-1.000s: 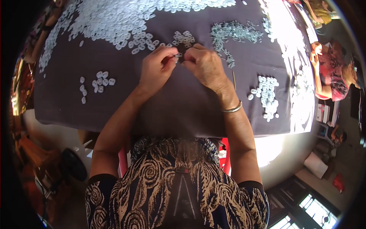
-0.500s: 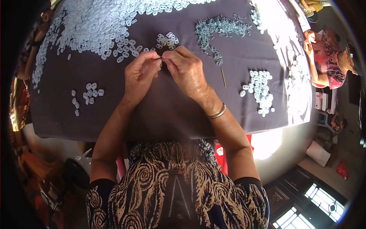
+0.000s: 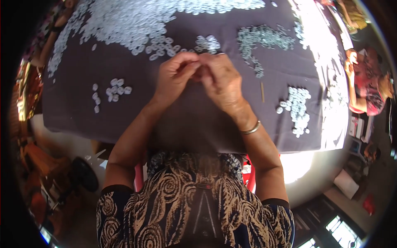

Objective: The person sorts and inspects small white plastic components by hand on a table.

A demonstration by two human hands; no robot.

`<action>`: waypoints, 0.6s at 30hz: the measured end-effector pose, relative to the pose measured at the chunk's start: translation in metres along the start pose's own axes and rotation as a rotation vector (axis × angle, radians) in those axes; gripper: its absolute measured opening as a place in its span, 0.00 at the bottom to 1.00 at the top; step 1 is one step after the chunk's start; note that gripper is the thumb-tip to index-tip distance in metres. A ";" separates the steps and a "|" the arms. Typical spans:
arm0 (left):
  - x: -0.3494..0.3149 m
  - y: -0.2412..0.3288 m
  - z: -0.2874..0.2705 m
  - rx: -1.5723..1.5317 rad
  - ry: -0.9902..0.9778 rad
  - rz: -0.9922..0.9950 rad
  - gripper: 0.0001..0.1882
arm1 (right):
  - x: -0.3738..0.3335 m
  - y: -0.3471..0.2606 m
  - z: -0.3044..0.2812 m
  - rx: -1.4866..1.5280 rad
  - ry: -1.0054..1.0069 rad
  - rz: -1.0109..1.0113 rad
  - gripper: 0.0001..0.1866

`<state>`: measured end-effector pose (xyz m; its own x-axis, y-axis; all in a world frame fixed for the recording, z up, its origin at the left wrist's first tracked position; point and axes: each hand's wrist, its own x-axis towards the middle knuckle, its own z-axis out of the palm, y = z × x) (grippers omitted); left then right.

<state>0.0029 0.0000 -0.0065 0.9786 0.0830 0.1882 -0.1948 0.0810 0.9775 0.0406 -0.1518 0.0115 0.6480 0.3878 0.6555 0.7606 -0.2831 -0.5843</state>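
Note:
My left hand [image 3: 175,76] and my right hand [image 3: 224,80] meet fingertip to fingertip above the dark tablecloth [image 3: 186,120]. Both are closed in a pinch, and whatever sits between the fingers is hidden and blurred. Just beyond the fingertips lies a small cluster of white oval pieces [image 3: 207,43]. A big heap of the same white ovals [image 3: 128,25] spreads over the far left. To the far right of my hands is a pile of tiny grey-green rod-like pieces [image 3: 264,37]. A thin brass-coloured stick [image 3: 262,92] lies right of my right hand.
A group of white pieces [image 3: 298,109] lies at the right, near a brightly sunlit strip of cloth. Several loose ovals [image 3: 118,89] lie at the left. Another person [image 3: 366,82] sits beyond the right edge. A red chair [image 3: 250,175] shows below the table edge.
The view has shifted, so the table's contents appear farther right. My hands stay joined at the fingertips; the small dark thing glimpsed between them before is now hidden.

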 end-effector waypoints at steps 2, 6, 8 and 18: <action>-0.001 0.003 0.004 -0.117 0.014 0.017 0.06 | 0.003 -0.006 -0.002 0.136 0.037 0.214 0.13; -0.003 0.002 0.000 -0.084 0.025 0.012 0.10 | 0.000 0.002 -0.005 0.213 -0.016 0.256 0.09; -0.005 0.001 -0.001 -0.024 -0.006 0.016 0.12 | 0.001 0.002 -0.004 0.223 -0.055 0.289 0.07; -0.006 0.000 0.001 0.003 -0.018 0.008 0.12 | -0.004 0.009 -0.003 0.428 -0.110 0.416 0.05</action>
<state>-0.0027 -0.0017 -0.0072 0.9780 0.0659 0.1980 -0.2028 0.0771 0.9762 0.0451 -0.1584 0.0054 0.8621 0.4153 0.2903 0.3451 -0.0616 -0.9366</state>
